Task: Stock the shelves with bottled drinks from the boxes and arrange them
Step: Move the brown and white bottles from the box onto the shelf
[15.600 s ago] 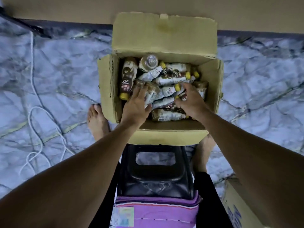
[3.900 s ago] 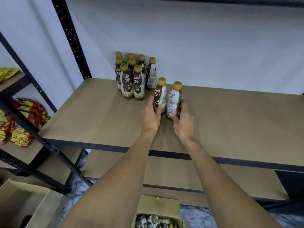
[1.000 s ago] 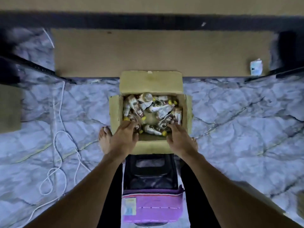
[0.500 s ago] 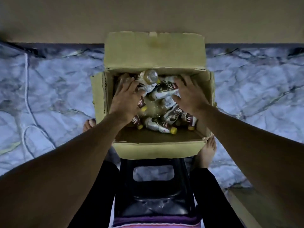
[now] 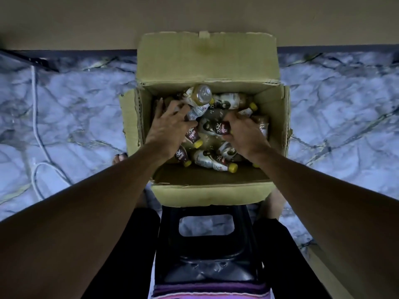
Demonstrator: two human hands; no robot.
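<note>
Just the one head view here, looking straight down. Both hands are in the open cardboard box [image 5: 207,193], which sits on the marble-looking floor [image 5: 75,108] with its far flap folded back past the fingertips. The box holds a messy pile of yellow-capped bottles [image 5: 213,162], mostly lying on their sides at all angles. One beyond the left fingertips is tipped so its round base faces the camera. The left hand [image 5: 170,128] is over the left side of the pile, fingers spread and resting on the bottles, not wrapped round anything as far as I can see. The right hand [image 5: 246,132] is just beside it, with a small gap. Its fingers and thumb are curled around the end of a dark bottle [image 5: 212,127] lying between the two hands. Behind the wrists, touching the box's near wall, is a black plastic stool [image 5: 207,244]. A white cable [image 5: 34,104] snakes over the floor well off to the left of the left arm, and a tan shelf board [image 5: 64,18] runs beyond the box.
</note>
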